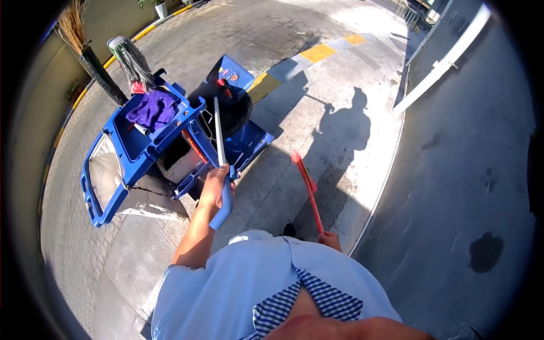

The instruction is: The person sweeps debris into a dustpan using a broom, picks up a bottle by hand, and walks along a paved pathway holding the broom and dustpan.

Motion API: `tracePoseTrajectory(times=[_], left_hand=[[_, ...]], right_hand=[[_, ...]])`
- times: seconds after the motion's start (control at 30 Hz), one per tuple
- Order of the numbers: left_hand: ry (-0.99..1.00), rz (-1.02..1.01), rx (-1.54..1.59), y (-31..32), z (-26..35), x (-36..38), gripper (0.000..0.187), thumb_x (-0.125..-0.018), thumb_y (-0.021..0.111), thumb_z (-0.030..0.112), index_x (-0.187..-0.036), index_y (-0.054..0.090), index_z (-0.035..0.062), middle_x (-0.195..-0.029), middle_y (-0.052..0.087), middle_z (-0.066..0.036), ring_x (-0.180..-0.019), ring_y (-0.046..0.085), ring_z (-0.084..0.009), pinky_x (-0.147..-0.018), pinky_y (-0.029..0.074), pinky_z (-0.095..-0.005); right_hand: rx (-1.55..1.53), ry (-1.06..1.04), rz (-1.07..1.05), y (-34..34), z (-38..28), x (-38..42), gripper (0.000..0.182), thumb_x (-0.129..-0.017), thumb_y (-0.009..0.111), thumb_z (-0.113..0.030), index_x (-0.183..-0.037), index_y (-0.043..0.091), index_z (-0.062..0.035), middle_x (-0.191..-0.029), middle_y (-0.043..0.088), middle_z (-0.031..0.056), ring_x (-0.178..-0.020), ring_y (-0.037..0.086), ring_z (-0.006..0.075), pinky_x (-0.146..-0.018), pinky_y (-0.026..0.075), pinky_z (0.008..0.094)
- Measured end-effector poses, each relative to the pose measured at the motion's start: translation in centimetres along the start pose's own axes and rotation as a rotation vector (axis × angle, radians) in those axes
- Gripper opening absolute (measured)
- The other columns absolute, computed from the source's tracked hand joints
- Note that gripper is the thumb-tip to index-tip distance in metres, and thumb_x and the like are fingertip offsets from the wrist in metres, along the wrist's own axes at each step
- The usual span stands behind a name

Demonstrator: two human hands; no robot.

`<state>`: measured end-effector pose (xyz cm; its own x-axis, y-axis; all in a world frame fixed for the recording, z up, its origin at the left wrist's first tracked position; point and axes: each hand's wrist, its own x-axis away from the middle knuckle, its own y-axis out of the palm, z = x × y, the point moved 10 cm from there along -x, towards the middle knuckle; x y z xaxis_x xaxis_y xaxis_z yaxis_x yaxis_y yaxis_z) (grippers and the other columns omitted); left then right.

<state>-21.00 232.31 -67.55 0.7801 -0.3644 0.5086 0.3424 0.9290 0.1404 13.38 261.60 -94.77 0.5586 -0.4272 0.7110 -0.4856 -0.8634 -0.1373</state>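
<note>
My left hand (214,186) is closed around the blue grip of a long-handled dustpan (219,133). Its pale shaft runs forward, and a blue pan with small red and orange bits in it appears at the far end, partly behind a black bucket. Low at my right side, my right hand (330,241) is wrapped round a red brush (309,190), which points forward and slightly left; its tip looks frayed. A blue cleaning cart (148,148) stands just ahead of my left arm.
The cart carries a purple cloth (156,109), a grey mop (133,62), a twig broom (93,62) and the black bucket (238,116). A grey wall (447,187) with a white pipe (445,65) bounds the right. Yellow-painted kerb blocks (318,54) edge the pavement (272,192).
</note>
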Motion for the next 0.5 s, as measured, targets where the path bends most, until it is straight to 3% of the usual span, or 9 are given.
tracePoseTrajectory(times=[0.1,0.23,0.37,0.5], left_hand=[[0.069,0.090,0.034,1.8,-1.8,-2.6,0.026,-0.095,0.044,0.026,-0.092,0.054,0.0020,-0.077,0.065,-0.010,-0.049,0.051,-0.0110,-0.041,0.042,-0.0263],[0.091,0.247,0.020,2.8,-5.3,-5.7,0.021,-0.092,0.050,0.019,-0.091,0.055,-0.0012,-0.075,0.065,-0.012,-0.047,0.051,-0.0129,-0.041,0.042,-0.0271],[0.159,0.478,-0.338,1.9,-7.9,-7.5,0.024,-0.082,0.058,0.018,-0.076,0.059,-0.0057,-0.057,0.060,-0.012,-0.045,0.060,-0.0187,-0.042,0.046,-0.0307],[0.120,0.568,-0.496,0.8,-11.3,-8.7,0.022,-0.078,0.061,0.017,-0.074,0.057,-0.0053,-0.057,0.060,-0.014,-0.045,0.062,-0.0235,-0.043,0.049,-0.0358]], right_hand=[[-0.002,-0.078,0.005,-2.8,-1.6,-2.7,0.009,-0.076,0.059,-0.009,-0.076,0.062,-0.0002,-0.060,0.056,0.0035,-0.046,0.051,0.0118,-0.042,0.040,0.0267],[-0.051,-0.029,-0.018,-6.1,-1.5,-5.5,0.008,-0.076,0.059,-0.009,-0.076,0.061,-0.0010,-0.059,0.055,0.0035,-0.045,0.051,0.0124,-0.041,0.040,0.0274],[-0.145,0.002,-0.035,-7.7,-2.8,-6.0,0.006,-0.076,0.059,-0.008,-0.076,0.061,-0.0016,-0.058,0.055,0.0039,-0.044,0.051,0.0129,-0.040,0.041,0.0272],[-0.046,0.006,-0.002,-9.5,-2.2,-7.8,0.006,-0.077,0.058,-0.006,-0.076,0.060,-0.0011,-0.057,0.054,0.0043,-0.043,0.051,0.0131,-0.039,0.040,0.0271]])
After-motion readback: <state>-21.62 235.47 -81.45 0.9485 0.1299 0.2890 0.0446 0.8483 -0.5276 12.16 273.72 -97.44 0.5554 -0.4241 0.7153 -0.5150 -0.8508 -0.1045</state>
